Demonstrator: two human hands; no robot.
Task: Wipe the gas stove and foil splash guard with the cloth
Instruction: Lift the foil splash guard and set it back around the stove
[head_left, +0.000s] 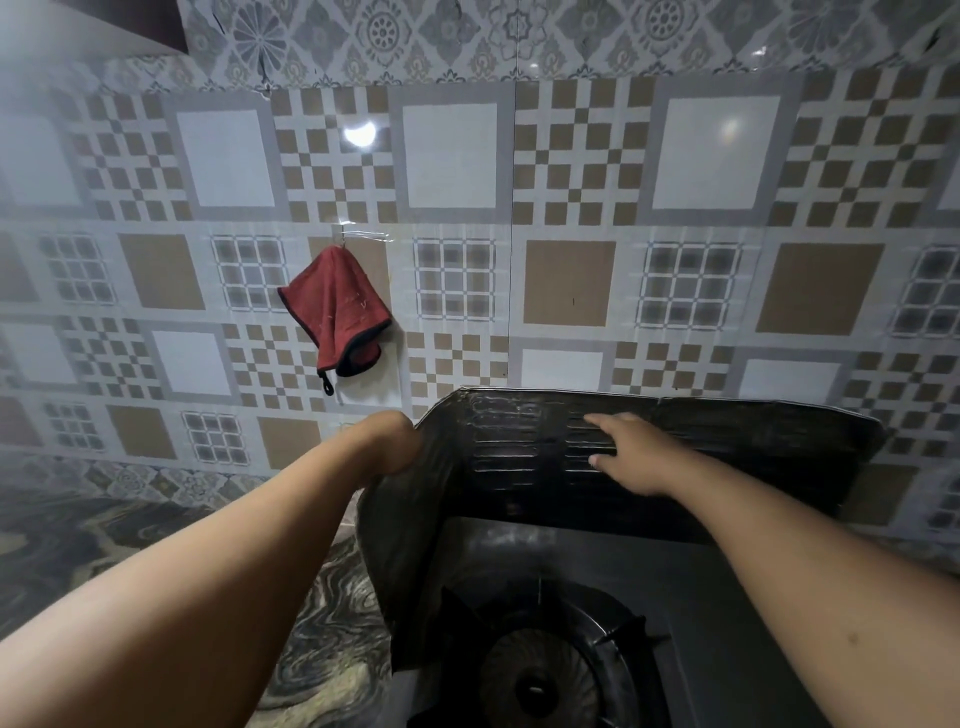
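The dark foil splash guard (727, 457) stands behind and to the left of the gas stove (691, 603), whose burner (540, 680) sits at the bottom centre. My left hand (389, 441) grips the guard's upper left edge, its fingers hidden behind the foil. Fingers straight, my right hand (631, 454) lies flat against the guard's inner face. A red cloth (335, 309) with dark trim hangs from a hook on the tiled wall, up and left of both hands; neither hand touches it.
A patterned tiled wall (571, 280) rises behind the stove. A marbled countertop (156, 535) extends to the left of the stove. A dark cabinet corner (150, 23) shows at the top left.
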